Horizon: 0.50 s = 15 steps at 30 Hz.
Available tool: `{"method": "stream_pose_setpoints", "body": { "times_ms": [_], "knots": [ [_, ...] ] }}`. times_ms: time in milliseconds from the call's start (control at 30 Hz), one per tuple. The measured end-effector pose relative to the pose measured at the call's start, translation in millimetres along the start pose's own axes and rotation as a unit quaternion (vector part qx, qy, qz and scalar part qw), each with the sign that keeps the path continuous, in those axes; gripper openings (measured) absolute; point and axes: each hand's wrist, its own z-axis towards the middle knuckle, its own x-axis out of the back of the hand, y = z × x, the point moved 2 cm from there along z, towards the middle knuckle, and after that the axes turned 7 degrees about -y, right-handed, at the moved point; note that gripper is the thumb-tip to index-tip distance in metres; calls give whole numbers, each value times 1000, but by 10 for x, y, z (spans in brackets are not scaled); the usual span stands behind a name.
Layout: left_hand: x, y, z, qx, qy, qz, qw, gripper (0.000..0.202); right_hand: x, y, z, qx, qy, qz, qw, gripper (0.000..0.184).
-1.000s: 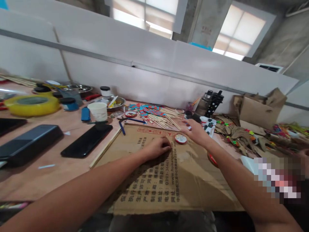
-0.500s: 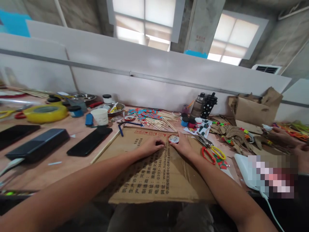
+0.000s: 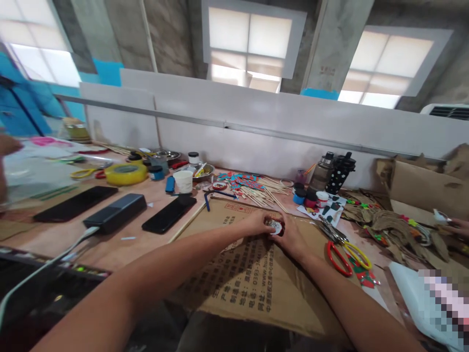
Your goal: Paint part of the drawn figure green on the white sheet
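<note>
Above the flat cardboard sheet [image 3: 249, 274], a small round container [image 3: 275, 227] with a pale, speckled top or contents sits between my hands. My left hand [image 3: 257, 225] has its fingers curled against the container's left side. From the right, my right hand [image 3: 293, 238] wraps round the same container, thumb at the near edge. What exactly is inside is too small to make out. Beyond the hands lies a heap of wooden sticks [image 3: 258, 196] with red and blue patterned pieces [image 3: 242, 180].
Scissors with red and yellow handles [image 3: 348, 256] lie right of the cardboard. Phones [image 3: 169, 214], a dark power bank [image 3: 115, 213], yellow tape [image 3: 125, 174] and a paper cup [image 3: 183, 181] stand left. Paint jars [image 3: 299, 196] and bottles [image 3: 339, 172] are behind. Another person's hand [image 3: 459, 229] shows far right.
My left hand has moved right and closed on the container, which only my right hand held before. The view has swung left, so the scene sits farther right.
</note>
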Motion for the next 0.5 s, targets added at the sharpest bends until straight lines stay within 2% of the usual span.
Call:
{"method": "stream_pose_setpoints", "body": {
  "times_ms": [133,367,500],
  "knots": [
    [13,13,56,29,11,23,999,53,-3,-5,18,19,-2,-8,1000,77],
    [4,21,170,30,-34,49,998,37,-30,60,15,18,8,-17,1000,80],
    [23,39,217,38,-51,58,996,36,-30,72,20,16,18,-20,1000,79]
  ]
}}
